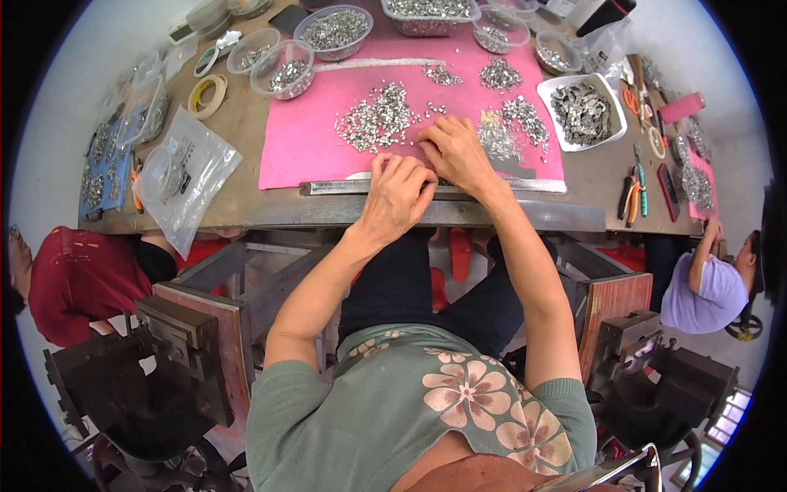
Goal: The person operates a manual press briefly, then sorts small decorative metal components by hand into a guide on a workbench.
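Note:
My left hand (397, 195) and my right hand (461, 152) meet at the front edge of a pink mat (299, 139). The fingers of both are curled and pinched together; whatever lies between them is too small or hidden to make out. Just beyond my left hand spreads a loose pile of small silvery metal pieces (375, 119). To the right of my right hand lie a patch of thin metal pieces (498, 138) and another small heap (525, 119). A metal ruler-like strip (338, 188) runs along the table's edge, partly under my left hand.
Clear tubs (334, 31) of metal pieces line the back. A white square bowl (584, 112) of strips stands right, near pliers (631, 197) and orange-handled scissors (630, 100). Leftward are a tape roll (206, 96) and plastic bag (190, 168). People (82, 279) sit on both sides.

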